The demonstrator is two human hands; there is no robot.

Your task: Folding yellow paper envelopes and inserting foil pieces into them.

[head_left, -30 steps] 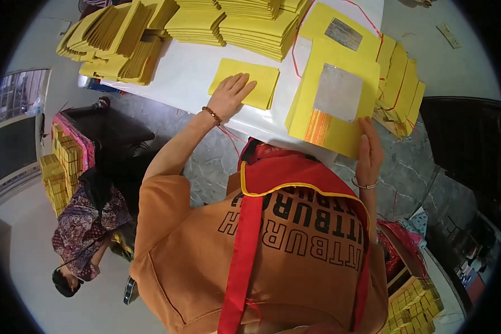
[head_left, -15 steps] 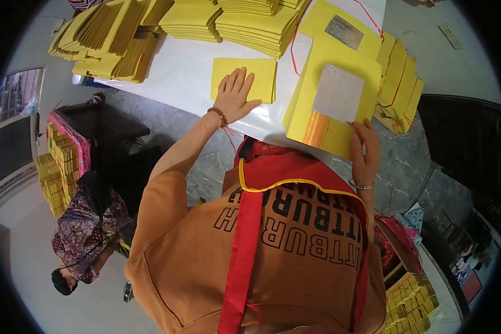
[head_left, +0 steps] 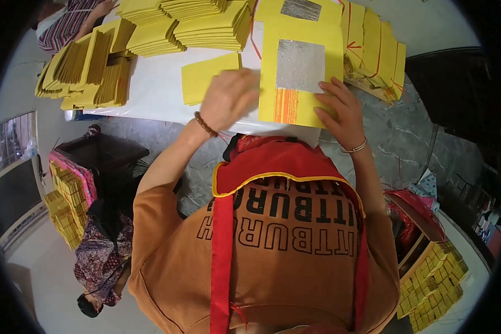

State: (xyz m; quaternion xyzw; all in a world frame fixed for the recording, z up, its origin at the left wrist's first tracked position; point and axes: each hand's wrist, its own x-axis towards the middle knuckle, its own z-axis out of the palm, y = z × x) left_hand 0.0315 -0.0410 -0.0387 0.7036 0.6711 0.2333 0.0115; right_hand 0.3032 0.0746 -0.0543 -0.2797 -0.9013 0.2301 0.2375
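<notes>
A yellow paper sheet (head_left: 303, 72) with a silver foil square and an orange stripe lies on top of a stack on the white table (head_left: 156, 92). My right hand (head_left: 339, 108) rests on its lower right corner, fingers spread. My left hand (head_left: 228, 97), blurred, is at the sheet's left edge, between it and a small folded yellow paper (head_left: 203, 78). I cannot tell whether the left hand grips anything.
Piles of folded yellow papers (head_left: 94, 67) crowd the table's left and back (head_left: 206, 22). More yellow sheets tied with red string (head_left: 376, 50) lie at the right. A seated person (head_left: 103, 250) is at lower left, beside boxed yellow bundles (head_left: 67, 206). Another box of bundles (head_left: 434, 278) stands at lower right.
My left hand lifted off the small folded paper and moved right to the foil sheet's left edge. My right hand slid up onto the sheet's corner.
</notes>
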